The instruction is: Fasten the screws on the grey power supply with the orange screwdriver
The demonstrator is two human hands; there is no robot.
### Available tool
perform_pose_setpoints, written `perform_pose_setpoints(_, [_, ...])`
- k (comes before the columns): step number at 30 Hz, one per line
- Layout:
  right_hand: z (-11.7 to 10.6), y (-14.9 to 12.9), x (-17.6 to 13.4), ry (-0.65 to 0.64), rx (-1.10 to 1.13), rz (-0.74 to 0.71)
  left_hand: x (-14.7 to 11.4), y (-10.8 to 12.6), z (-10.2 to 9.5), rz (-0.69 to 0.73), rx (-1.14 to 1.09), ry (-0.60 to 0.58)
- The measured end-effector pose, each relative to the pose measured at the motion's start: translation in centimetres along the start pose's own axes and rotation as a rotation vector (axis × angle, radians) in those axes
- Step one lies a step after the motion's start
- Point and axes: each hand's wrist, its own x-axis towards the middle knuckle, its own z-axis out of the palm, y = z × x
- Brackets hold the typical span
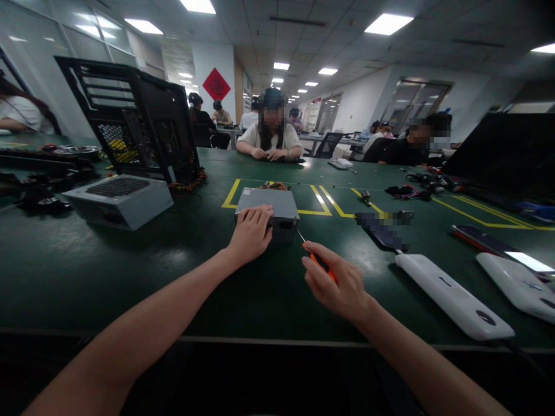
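Note:
A grey computer power supply (277, 199) lies on the green table in front of me, its power socket side facing me. Across its left part rests my left hand (249, 234), fingers curled on the top and thumb at the front edge. My right hand (340, 283) is closed around the orange-and-black handle of a screwdriver (321, 264). The screwdriver's thin shaft points up and left, with the tip at the lower right corner of the power supply's near face. Whether the tip sits in a screw is too small to tell. Coloured cables (274, 185) show behind the unit.
A second power supply (124, 199) and a black computer case (134, 121) stand at left. To the right are a dark phone (379, 230), white power banks (455, 294) and cable bundles (411, 190). Yellow tape (323, 202) marks the table. A person (271, 130) sits opposite.

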Motion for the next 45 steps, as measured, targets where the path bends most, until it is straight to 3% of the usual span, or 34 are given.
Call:
perform_pose_setpoints(22, [0.10, -0.07, 0.04, -0.071, 0.027, 0.002, 0.04, 0.00, -0.01, -0.011, -0.007, -0.011])
perform_pose_setpoints(39, [-0.05, 0.13, -0.06, -0.013, -0.025, -0.019, -0.02, 0.02, -0.03, -0.004, -0.005, -0.014])
perform_pose_setpoints(45, [0.03, -0.03, -0.16, -0.086, 0.056, -0.016, 0.00, 0.05, 0.03, -0.012, -0.014, -0.004])
